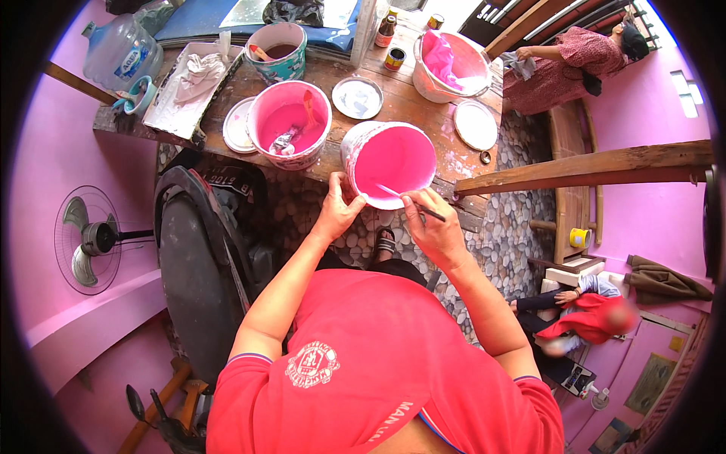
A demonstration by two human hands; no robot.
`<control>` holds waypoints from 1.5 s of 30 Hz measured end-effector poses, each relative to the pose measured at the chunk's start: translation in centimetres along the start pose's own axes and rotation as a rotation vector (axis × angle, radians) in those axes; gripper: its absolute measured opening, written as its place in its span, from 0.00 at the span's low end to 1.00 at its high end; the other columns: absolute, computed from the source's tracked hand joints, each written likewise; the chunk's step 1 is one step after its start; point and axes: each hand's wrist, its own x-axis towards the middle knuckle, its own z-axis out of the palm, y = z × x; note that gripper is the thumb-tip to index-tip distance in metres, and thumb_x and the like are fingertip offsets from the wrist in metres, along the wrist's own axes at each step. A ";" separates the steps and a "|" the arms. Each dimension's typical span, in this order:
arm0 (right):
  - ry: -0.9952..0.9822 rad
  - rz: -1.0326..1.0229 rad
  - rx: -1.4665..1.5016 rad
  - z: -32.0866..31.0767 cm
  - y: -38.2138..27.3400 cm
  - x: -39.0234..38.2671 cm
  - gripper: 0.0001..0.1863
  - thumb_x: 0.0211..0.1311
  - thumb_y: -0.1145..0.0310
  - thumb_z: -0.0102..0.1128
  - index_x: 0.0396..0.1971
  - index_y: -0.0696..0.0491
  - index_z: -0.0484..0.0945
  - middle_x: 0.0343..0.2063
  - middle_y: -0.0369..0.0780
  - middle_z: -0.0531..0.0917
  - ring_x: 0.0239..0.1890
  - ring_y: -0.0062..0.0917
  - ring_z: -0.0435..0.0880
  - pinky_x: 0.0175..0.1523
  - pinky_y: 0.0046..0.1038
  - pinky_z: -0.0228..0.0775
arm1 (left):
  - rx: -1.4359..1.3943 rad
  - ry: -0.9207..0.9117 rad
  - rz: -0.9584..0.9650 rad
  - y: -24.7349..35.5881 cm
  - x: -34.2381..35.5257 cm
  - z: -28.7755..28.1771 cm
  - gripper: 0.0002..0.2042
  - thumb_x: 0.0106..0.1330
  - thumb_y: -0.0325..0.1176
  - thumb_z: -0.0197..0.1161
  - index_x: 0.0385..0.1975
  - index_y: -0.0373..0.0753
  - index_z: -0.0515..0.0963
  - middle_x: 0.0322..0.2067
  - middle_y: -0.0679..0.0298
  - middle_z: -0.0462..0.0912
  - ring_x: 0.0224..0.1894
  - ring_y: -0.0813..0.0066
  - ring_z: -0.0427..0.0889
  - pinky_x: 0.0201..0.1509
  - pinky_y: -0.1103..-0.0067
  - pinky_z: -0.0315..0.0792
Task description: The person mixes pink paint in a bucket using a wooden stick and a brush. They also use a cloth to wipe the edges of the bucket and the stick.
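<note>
A white bucket (396, 160) with bright pink paint inside tilts toward me at the front edge of the wooden table. My left hand (338, 208) grips its near left rim, thumb and fingers closed on it. In my right hand (436, 225), beside the near right rim, is a thin stick (389, 191) with a dark handle end. Its pale, paint-coated end reaches over the rim into the bucket. To the left stands a second bucket of pink paint (283, 117), holding an orange-handled tool (309, 106) and a whitish, paint-smeared object (283, 142).
On the table (408, 89) are a green patterned bucket (295, 66), a bucket with a pink bag (463, 69), several white lids (476, 125), and a paint tray (189, 91). A wooden beam (590, 168) juts in right. A motorcycle (200, 250) stands left; two people (560, 68) are at right.
</note>
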 end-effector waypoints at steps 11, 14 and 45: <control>0.007 -0.002 -0.068 -0.3 0.1 -0.5 0.03 0.66 0.75 0.62 0.36 0.57 0.80 0.31 0.45 0.82 0.35 0.42 0.83 0.40 0.38 0.76 | 0.011 -0.010 0.012 0.0 -0.1 0.5 0.22 0.68 0.25 0.65 0.54 0.38 0.58 0.47 0.61 0.77 0.49 0.77 0.78 0.55 0.76 0.76; 0.052 -0.005 -0.077 -0.6 0.2 -0.1 0.03 0.66 0.75 0.62 0.36 0.57 0.80 0.31 0.45 0.82 0.34 0.42 0.83 0.40 0.38 0.76 | -0.029 -0.011 0.012 0.1 -0.3 0.6 0.22 0.69 0.26 0.65 0.54 0.38 0.58 0.46 0.61 0.77 0.48 0.77 0.79 0.54 0.76 0.77; 0.200 0.000 -0.214 -0.9 1.7 -1.4 0.06 0.67 0.71 0.59 0.32 0.58 0.76 0.27 0.45 0.78 0.33 0.42 0.81 0.41 0.40 0.75 | 0.165 0.041 0.069 0.3 -0.6 1.4 0.22 0.65 0.28 0.65 0.54 0.36 0.63 0.46 0.57 0.76 0.50 0.69 0.76 0.59 0.72 0.69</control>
